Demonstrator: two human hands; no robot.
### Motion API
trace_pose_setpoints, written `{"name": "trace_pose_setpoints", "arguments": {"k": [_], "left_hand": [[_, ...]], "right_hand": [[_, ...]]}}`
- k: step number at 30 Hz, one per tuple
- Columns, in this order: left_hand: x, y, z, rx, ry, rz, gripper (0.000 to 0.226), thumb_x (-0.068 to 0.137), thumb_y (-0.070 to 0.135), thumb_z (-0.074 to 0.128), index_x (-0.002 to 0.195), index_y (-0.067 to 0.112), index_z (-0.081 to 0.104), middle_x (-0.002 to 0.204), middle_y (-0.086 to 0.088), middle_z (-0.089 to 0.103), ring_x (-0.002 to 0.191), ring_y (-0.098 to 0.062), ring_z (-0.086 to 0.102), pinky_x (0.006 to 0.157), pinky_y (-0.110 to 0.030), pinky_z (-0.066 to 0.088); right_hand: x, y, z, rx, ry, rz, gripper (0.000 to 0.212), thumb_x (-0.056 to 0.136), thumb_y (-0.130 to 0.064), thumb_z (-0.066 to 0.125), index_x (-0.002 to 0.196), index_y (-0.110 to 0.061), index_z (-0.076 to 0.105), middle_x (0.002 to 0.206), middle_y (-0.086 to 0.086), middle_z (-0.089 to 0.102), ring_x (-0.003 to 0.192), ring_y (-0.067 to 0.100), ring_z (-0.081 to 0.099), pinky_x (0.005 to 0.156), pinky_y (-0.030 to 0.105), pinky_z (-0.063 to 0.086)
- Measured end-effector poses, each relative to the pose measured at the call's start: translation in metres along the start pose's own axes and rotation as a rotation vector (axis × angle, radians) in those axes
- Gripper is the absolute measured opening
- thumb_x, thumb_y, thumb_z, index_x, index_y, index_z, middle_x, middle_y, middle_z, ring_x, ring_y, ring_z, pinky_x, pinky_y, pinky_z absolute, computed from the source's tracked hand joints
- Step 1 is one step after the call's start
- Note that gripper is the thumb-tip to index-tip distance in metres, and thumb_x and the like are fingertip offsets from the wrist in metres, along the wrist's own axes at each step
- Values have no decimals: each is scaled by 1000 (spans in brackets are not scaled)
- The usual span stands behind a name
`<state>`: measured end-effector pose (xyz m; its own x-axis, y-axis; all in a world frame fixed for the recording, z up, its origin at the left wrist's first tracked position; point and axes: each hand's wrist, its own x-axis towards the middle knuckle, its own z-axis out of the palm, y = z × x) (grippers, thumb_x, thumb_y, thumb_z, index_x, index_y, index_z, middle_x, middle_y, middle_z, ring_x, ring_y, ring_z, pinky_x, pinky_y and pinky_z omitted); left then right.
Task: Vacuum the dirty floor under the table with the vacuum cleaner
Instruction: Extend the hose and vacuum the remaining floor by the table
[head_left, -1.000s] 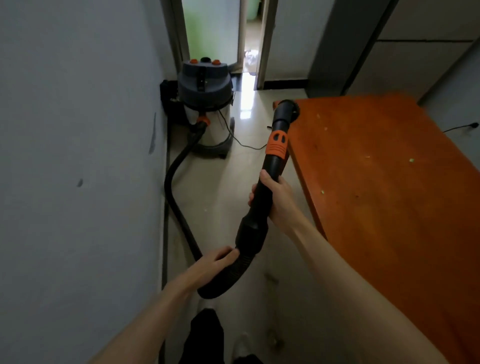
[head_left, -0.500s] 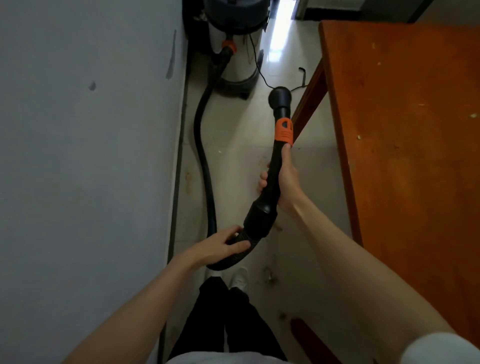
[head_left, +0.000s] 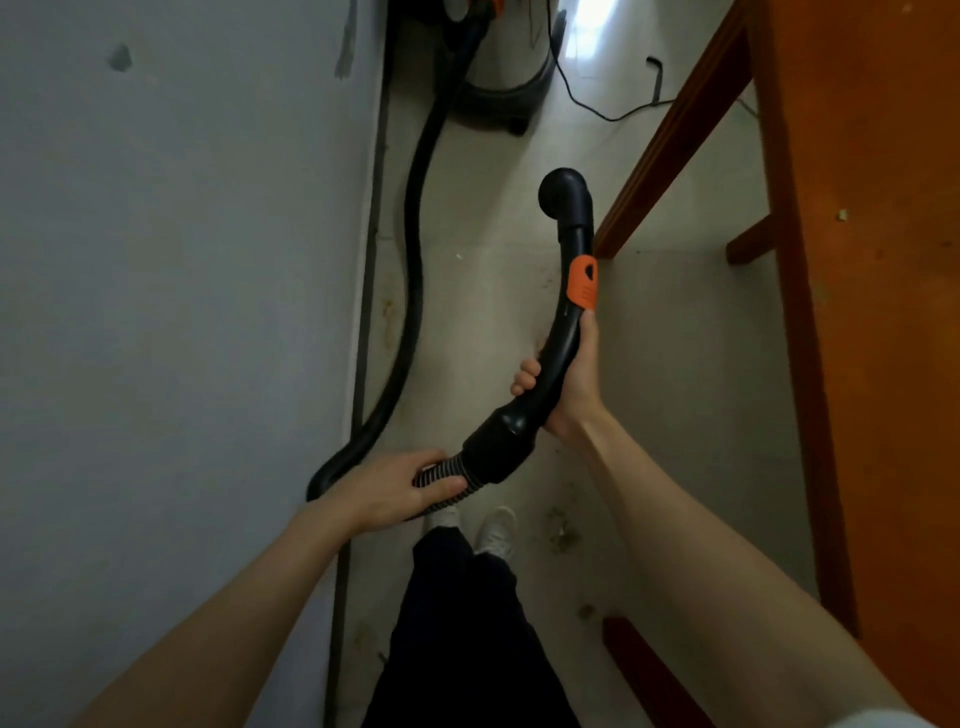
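Note:
I hold a curved black vacuum wand (head_left: 563, 312) with an orange slider over the pale tiled floor (head_left: 675, 364). My right hand (head_left: 571, 384) grips its middle, thumb near the orange part. My left hand (head_left: 400, 488) is closed around the ribbed hose (head_left: 415, 260) just behind the wand's cuff. The hose loops back along the wall to the vacuum cleaner's canister (head_left: 498, 67) at the top edge. The round nozzle end (head_left: 563, 192) points down beside the leg (head_left: 670, 130) of the orange-brown wooden table (head_left: 872, 312). Dirt specks (head_left: 561, 530) lie on the floor near my shoes.
A grey wall (head_left: 182, 312) with a dark baseboard runs along the left. The vacuum's power cord (head_left: 608, 109) trails across the tiles near the canister. My dark trousers and white shoes (head_left: 498, 530) are at the bottom. A second table leg (head_left: 644, 670) shows at lower right.
My head has tipped further down, so the canister slid to the top edge and the table's underside came into view. The wand's nozzle end has dropped lower beside the table leg. Both grips are unchanged.

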<state>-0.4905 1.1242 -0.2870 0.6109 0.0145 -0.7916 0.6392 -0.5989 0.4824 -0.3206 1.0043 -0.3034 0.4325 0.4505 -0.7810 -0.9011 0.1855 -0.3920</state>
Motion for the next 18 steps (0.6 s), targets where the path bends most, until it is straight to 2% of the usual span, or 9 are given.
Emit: {"name": "trace_pose_setpoints", "arguments": {"k": [2,4,6,9,11,13,16,18], "left_hand": [[10,-11,1,69,45,-15,53,89,61,35,132,32,45,125,0,58,112,-18,54,93,-33,44],[33,-20,8,105,36,-16,52,90,61,34,132,32,44,125,0,57,112,-18,54,89,-31,44],[70,-29,20,46,-11,-11,49,93,56,37,134,31,42,127,-1,56,112,-19,53,86,-29,42],[141,-44,45,-75,-98,-4,47,93,52,42,135,30,41,130,-1,55,114,-18,53,94,-30,42],[194,-50,63,32,-128,23,45,92,53,44,129,28,45,120,-2,58,108,-19,55,88,-30,43],[247,-51,80,135,-152,65,46,89,55,47,124,25,49,112,-3,61,103,-20,57,81,-30,44],[318,-53,90,115,-201,129,51,86,57,52,122,21,54,109,-3,63,102,-21,59,79,-29,45],[355,-53,96,179,-164,168,49,87,58,48,120,22,55,109,-2,64,101,-22,59,76,-31,44]], "right_hand": [[14,6,-5,27,7,-26,57,86,-70,36,66,-17,38,46,0,42,37,14,41,42,19,38],[34,10,-13,11,14,-48,57,87,-70,34,66,-17,37,45,0,41,36,14,41,41,19,38],[63,18,-28,-42,36,-62,58,88,-70,33,68,-16,39,44,0,42,36,13,41,40,19,38],[116,29,-58,-158,98,-112,58,88,-68,39,84,-11,44,47,1,45,37,14,43,41,21,40],[156,34,-80,-274,155,-169,54,90,-63,43,96,-9,45,50,3,46,39,16,44,42,23,41],[196,36,-105,-379,214,-194,49,92,-58,46,96,-9,47,51,4,46,38,16,44,41,24,40],[250,34,-141,-440,265,-224,41,95,-51,46,89,-11,46,52,4,45,37,16,43,40,23,39],[282,28,-161,-464,315,-271,36,97,-45,45,85,-12,45,53,4,44,37,15,43,40,21,39]]}}
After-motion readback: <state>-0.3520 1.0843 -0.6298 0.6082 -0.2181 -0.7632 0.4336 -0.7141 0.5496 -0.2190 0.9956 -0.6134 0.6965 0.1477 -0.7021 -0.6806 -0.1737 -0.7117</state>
